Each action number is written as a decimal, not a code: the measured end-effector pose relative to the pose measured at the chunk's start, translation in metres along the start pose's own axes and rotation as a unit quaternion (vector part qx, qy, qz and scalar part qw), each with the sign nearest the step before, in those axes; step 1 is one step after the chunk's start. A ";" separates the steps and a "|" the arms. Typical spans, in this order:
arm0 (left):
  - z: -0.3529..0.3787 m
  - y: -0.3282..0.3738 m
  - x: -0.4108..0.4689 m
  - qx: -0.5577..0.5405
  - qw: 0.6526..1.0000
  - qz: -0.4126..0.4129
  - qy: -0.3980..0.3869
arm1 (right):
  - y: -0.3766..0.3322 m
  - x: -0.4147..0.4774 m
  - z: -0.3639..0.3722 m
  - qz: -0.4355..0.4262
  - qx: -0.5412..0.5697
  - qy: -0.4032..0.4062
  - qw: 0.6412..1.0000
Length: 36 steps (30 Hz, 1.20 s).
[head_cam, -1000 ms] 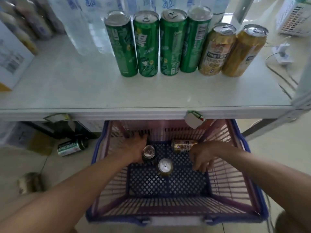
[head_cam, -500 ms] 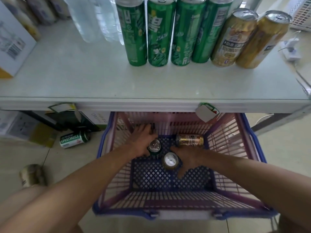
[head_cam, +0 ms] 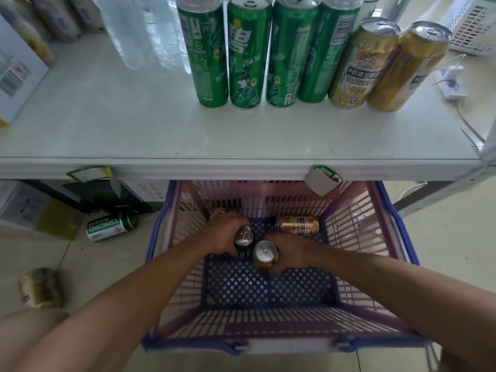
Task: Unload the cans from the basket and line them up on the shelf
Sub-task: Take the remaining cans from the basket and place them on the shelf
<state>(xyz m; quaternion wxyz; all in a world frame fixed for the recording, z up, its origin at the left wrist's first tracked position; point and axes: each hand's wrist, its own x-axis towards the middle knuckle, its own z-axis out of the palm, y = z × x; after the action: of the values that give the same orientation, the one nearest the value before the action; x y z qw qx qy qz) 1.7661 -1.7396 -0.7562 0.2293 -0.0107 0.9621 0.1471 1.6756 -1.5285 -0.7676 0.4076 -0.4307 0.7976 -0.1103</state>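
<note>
A pink and blue basket point(head_cam: 359, 267) sits on the floor below the white shelf point(head_cam: 134, 124). Inside it, my left hand point(head_cam: 222, 233) grips an upright green can point(head_cam: 243, 241). Beside it, my right hand point(head_cam: 291, 253) wraps around an upright gold can point(head_cam: 265, 255). A third gold can point(head_cam: 297, 225) lies on its side at the basket's far end. On the shelf stands a row of several tall green cans point(head_cam: 248, 55) and two gold cans point(head_cam: 361, 63) to their right.
Clear water bottles point(head_cam: 134, 28) and a white box point(head_cam: 16, 73) stand on the shelf at left. A green can point(head_cam: 110, 226) and a gold can point(head_cam: 40, 287) lie on the floor left of the basket. A white charger and cable point(head_cam: 451, 81) rest at the shelf's right.
My right hand moved left from the basket's right side and closed around the upright gold can. My left hand stayed on the green can.
</note>
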 end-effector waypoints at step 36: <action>-0.220 -0.002 -0.172 -0.377 0.919 0.028 0.111 | -0.122 -0.159 -0.140 -0.193 0.248 0.292 0.903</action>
<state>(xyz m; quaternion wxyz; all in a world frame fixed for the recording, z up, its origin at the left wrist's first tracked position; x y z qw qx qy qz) 1.8238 -1.8132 -0.4933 0.0956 -0.0856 0.8548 0.5029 1.6919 -1.5030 -0.5249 0.2209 -0.4099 0.7286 -0.5022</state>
